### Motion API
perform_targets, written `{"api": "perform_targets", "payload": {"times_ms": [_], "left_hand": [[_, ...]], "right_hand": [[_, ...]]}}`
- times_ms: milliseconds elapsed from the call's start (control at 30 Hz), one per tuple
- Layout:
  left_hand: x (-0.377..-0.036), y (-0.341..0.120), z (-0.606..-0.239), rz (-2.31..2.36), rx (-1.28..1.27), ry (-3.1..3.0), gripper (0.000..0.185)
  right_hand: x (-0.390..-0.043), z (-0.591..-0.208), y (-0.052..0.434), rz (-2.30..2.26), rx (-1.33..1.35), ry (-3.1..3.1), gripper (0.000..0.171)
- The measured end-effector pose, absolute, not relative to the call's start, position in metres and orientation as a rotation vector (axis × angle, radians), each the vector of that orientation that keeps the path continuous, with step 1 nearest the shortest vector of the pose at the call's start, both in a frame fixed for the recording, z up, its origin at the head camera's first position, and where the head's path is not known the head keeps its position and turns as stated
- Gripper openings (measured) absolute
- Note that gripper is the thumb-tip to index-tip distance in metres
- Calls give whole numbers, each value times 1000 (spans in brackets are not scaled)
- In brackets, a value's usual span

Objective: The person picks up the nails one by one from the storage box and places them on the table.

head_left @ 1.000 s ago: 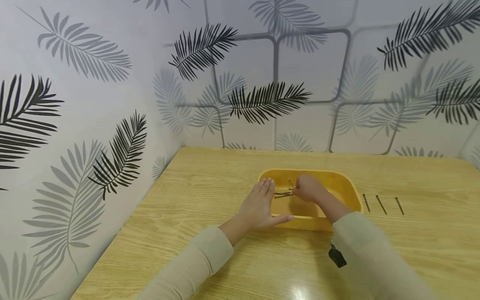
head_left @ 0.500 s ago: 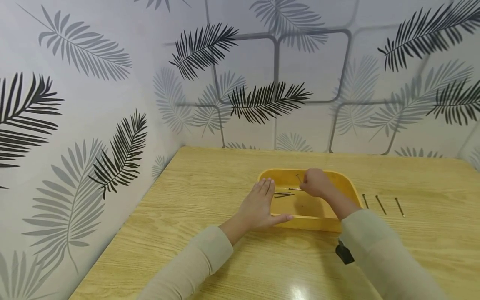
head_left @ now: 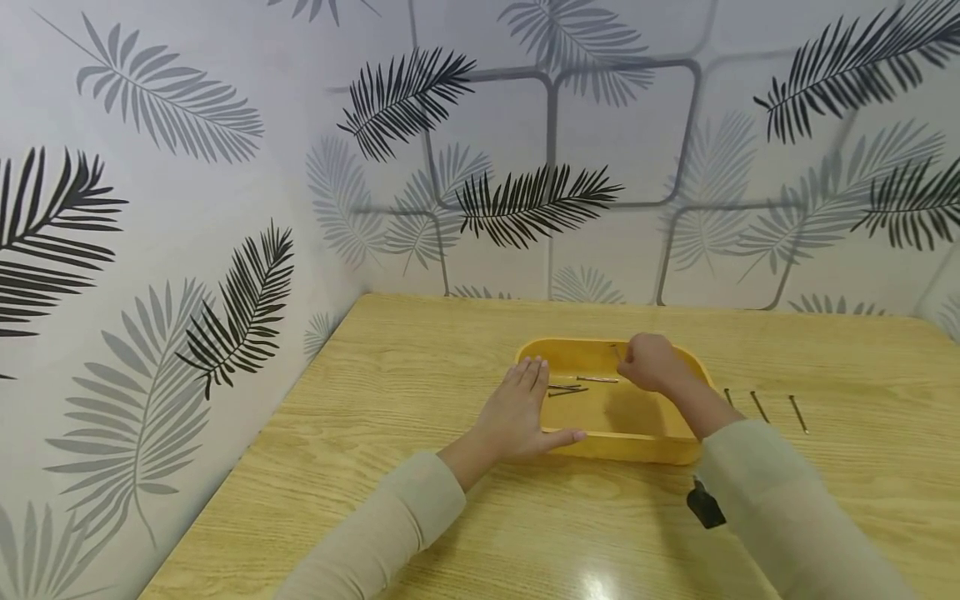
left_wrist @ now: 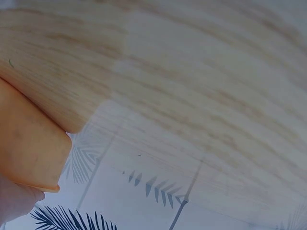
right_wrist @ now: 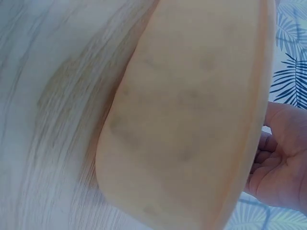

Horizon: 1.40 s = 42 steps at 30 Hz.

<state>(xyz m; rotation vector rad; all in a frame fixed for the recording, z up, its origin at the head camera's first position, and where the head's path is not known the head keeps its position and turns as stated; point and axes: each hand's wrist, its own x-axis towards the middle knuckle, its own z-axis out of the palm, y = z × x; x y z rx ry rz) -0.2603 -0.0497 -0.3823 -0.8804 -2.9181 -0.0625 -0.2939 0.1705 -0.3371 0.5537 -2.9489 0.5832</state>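
A yellow plastic tray (head_left: 622,450) stands on the wooden table. My left hand (head_left: 516,410) rests on its left end, fingers straight over the rim and thumb stretched along the front edge. Over the tray's right half, my right hand (head_left: 654,364) has curled fingers and pinches a nail (head_left: 615,352), whose head end sticks up to the left. Several nails (head_left: 596,380) lie on the tray's floor, near the left fingers. The right wrist view shows the curled right hand (right_wrist: 283,158) past the tray's wall (right_wrist: 182,96); the nail is hidden there.
Three nails, one partly covered by the right forearm, lie apart in a row on the table right of the tray, the outermost nail (head_left: 798,414) fully visible. A black piece (head_left: 706,507) hangs under the right sleeve. Leaf-patterned walls (head_left: 480,267) border the table (head_left: 420,375).
My right hand has moved right and slightly away from me inside the tray, carrying the nail from the other nails. One nail on the tray floor is now uncovered. The left hand has stayed still.
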Motion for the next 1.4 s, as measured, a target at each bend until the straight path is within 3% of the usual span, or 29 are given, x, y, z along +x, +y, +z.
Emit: {"api": "perform_targets", "payload": {"times_ms": [1400], "left_hand": [[-261, -50, -386, -91, -884, -2887, 99]], "right_hand": [[-284, -324, 239, 587, 280, -3037, 47]]}}
